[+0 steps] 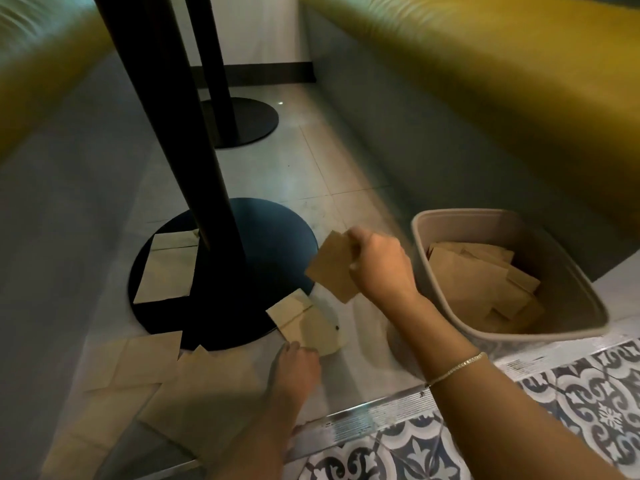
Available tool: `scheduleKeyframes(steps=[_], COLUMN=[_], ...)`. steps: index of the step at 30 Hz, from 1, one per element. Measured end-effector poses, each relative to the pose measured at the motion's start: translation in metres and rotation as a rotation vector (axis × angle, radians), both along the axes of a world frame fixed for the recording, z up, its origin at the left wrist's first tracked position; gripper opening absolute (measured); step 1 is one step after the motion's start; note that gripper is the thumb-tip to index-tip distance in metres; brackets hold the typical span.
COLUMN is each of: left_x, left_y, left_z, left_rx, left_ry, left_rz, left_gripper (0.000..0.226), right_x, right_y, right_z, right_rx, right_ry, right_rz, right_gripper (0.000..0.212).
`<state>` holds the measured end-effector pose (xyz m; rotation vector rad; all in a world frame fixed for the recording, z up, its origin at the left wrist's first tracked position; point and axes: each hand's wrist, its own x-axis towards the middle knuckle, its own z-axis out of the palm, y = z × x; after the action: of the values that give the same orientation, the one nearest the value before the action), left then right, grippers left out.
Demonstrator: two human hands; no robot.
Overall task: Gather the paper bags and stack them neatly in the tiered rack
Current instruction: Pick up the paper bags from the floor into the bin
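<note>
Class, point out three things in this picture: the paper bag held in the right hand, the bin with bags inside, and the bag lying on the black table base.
Held paper bag (330, 268), head view: its flat face.
Bin (450, 216), head view: far rim.
Bag on base (166, 271), head view: centre.

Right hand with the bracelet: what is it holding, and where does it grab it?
The right hand pinches a flat brown paper bag by its right edge, above the floor beside the bin.
</note>
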<state>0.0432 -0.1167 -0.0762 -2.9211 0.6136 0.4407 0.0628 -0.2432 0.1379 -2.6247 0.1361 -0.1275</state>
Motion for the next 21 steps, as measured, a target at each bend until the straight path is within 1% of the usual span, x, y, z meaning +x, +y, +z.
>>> scheduleKeyframes(steps=[2, 4, 5, 6, 8, 9, 11, 13, 15, 18, 21], left_x=[0.006, 0.02, 0.028, 0.036, 0.048, 0.054, 0.063, 0.065, 0.044, 0.034, 0.023], left_y=[-0.001, -0.005, -0.009, -0.012, -0.019, -0.021, -0.03, -0.045, -0.062, -0.092, -0.12], left_z=[0.018, 0.05, 0.072, 0.096, 0.147, 0.168, 0.203, 0.23, 0.268, 0.278, 0.271], left_rx=[-0.252, -0.612, -0.797, -0.958, -1.181, -1.264, -1.407, -1.459, -1.485, -1.402, -1.338], left_ry=[-0.075, -0.21, -0.272, -0.332, -0.465, -0.535, -0.609, -0.623, -0.575, -0.372, -0.245], left_rz=[0.232, 0.431, 0.487, 0.51, 0.513, 0.517, 0.497, 0.428, 0.239, 0.081, 0.006], left_gripper=[0.028, 0.022, 0.019, 0.017, 0.013, 0.012, 0.011, 0.01, 0.008, 0.009, 0.013], right_x=[-0.002, -0.007, -0.011, -0.017, -0.034, -0.039, -0.042, -0.041, -0.062, -0.059, -0.058], right_y=[-0.014, -0.036, -0.048, -0.062, -0.09, -0.101, -0.115, -0.119, -0.116, -0.113, -0.109], right_z=[0.028, 0.062, 0.079, 0.097, 0.121, 0.125, 0.122, 0.113, 0.122, 0.116, 0.118], right_rx=[0.023, 0.036, 0.035, 0.027, -0.006, -0.017, -0.052, -0.082, -0.028, 0.056, 0.122], right_ry=[-0.132, -0.239, -0.277, -0.312, -0.346, -0.326, -0.193, -0.042, -0.023, -0.084, -0.218], right_rz=[-0.064, -0.19, -0.27, -0.351, -0.497, -0.558, -0.632, -0.629, -0.609, -0.565, -0.56], right_gripper=[0.03, 0.027, 0.029, 0.032, 0.037, 0.038, 0.039, 0.038, 0.039, 0.048, 0.047])
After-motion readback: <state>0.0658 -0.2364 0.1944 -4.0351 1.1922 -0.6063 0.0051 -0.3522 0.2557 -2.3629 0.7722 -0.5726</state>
